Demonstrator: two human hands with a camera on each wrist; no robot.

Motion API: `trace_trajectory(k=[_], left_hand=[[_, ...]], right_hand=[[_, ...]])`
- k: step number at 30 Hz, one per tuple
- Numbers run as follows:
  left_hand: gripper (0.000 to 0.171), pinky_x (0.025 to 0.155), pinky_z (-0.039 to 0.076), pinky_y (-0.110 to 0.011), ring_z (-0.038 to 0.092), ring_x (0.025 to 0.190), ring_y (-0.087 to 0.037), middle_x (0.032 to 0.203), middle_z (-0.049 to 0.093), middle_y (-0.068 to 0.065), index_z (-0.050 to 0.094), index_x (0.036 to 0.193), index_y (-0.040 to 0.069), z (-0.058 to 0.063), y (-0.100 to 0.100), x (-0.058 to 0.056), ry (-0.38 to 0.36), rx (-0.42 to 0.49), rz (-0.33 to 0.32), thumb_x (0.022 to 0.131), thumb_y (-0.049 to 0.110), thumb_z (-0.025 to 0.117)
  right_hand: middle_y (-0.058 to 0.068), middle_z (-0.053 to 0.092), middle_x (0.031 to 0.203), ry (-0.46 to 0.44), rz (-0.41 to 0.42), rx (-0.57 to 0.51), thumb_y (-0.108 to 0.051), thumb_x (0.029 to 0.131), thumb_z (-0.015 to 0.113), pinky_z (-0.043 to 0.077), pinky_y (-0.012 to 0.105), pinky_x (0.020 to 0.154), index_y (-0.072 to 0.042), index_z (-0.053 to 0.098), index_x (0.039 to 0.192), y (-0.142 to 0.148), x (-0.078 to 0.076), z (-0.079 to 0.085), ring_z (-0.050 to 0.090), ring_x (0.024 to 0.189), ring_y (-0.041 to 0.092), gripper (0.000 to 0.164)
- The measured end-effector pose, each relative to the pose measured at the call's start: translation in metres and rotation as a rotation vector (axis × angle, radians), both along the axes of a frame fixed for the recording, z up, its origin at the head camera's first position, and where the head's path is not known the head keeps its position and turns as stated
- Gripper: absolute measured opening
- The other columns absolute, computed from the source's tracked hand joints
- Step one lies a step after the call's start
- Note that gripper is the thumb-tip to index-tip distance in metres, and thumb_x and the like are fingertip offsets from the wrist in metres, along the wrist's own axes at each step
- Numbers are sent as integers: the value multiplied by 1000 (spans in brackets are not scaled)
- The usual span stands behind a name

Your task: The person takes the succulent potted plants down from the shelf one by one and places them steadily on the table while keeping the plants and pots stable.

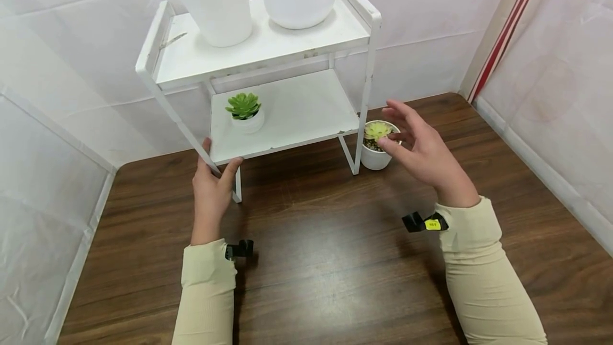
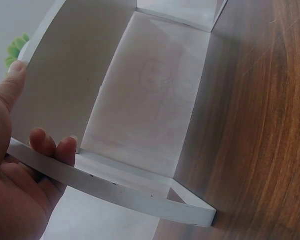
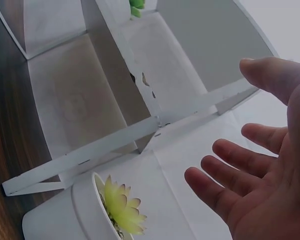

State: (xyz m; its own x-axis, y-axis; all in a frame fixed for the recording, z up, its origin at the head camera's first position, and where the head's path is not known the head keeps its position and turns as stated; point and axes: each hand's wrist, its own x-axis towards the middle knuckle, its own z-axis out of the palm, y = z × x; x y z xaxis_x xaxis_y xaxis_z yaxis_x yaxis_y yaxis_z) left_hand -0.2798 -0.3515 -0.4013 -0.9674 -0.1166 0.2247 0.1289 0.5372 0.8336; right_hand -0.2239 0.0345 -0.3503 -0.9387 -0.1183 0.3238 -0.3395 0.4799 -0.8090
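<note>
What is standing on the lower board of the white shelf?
Toward the left end of the lower board, a green succulent in a white pot. The spot under and directly behind the pot is covered; the left hand hides some of the front edge.

White two-tier shelf (image 1: 304,111), edges chipped, stands upright on tabletop (image 1: 311,249), left foot contact unclear. White-potted yellow-green succulent (image 1: 375,154) upright just beside its right leg.

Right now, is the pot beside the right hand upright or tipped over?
Upright: in the head view, the white pot stands base-down on the wooden table, its yellow-green succulent at the top.
</note>
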Motion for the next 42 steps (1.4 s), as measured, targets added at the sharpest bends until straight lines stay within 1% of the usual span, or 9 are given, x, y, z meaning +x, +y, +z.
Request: trace_trajectory(k=[3, 9, 14, 23, 26, 31, 33, 37, 42], left_hand=[[87, 92, 45, -49, 57, 97, -33, 133, 53, -25, 20, 156, 21, 0, 0, 0, 3, 0, -1, 88, 51, 65], [87, 91, 46, -49, 58, 97, -33, 131, 54, -26, 21, 156, 21, 0, 0, 0, 8, -1, 1, 87, 51, 65], [88, 90, 46, -49, 58, 96, -34, 127, 56, -27, 20, 156, 22, 0, 0, -1, 7, -2, -3, 87, 52, 65], [88, 94, 45, -49, 57, 102, -33, 139, 50, -25, 20, 156, 21, 0, 0, 0, 9, 8, -6, 87, 50, 66], [88, 91, 46, -48, 58, 98, -33, 133, 54, -26, 20, 156, 21, 0, 0, 0, 9, 5, -3, 88, 51, 65], [87, 85, 47, -46, 58, 90, -33, 112, 60, -26, 19, 156, 25, 0, -1, -1, -3, 3, -5, 87, 54, 63], [87, 85, 48, -45, 60, 91, -32, 108, 61, -24, 19, 156, 26, 0, -1, -1, -6, 5, -6, 87, 55, 63], [87, 82, 48, -43, 60, 87, -32, 100, 61, -23, 19, 156, 26, 0, -1, 0, -4, 5, -4, 87, 54, 63], [88, 84, 48, -44, 60, 89, -32, 106, 61, -23, 19, 156, 26, 0, -1, -1, -10, 17, -9, 86, 55, 64]], right_hand=[[11, 43, 147, -1, 7, -1, -14, 95, 63, 44, 22, 99, -18, 28, 152, -3, 1, 0, 45, 132, 28, 67], [10, 44, 146, -15, 18, -19, -15, 94, 64, 43, 34, 105, -19, 30, 152, -10, 1, 0, 46, 132, 25, 68], [10, 45, 145, 5, 35, -22, -14, 93, 65, 43, 34, 105, -18, 30, 152, -13, 1, -1, 47, 131, 23, 68], [12, 45, 145, 30, 54, -32, -13, 94, 64, 43, 29, 104, -19, 30, 152, -17, 2, -1, 46, 131, 25, 68], [12, 44, 145, 37, 71, -48, -11, 94, 64, 43, 30, 105, -18, 30, 152, -20, 2, -2, 45, 132, 26, 68], [12, 44, 145, 65, 84, -41, -11, 94, 63, 43, 36, 105, -17, 30, 152, -25, 3, -1, 43, 134, 27, 67], [12, 45, 144, 83, 79, -34, -10, 94, 64, 43, 37, 105, -17, 31, 152, -28, 5, 0, 44, 133, 25, 67], [13, 47, 142, 105, 79, -51, -6, 93, 63, 43, 33, 104, -16, 32, 151, -33, 8, 2, 45, 132, 24, 67], [12, 46, 142, 95, 94, -68, -5, 93, 63, 43, 31, 105, -16, 32, 152, -39, 9, 0, 45, 132, 22, 67]])
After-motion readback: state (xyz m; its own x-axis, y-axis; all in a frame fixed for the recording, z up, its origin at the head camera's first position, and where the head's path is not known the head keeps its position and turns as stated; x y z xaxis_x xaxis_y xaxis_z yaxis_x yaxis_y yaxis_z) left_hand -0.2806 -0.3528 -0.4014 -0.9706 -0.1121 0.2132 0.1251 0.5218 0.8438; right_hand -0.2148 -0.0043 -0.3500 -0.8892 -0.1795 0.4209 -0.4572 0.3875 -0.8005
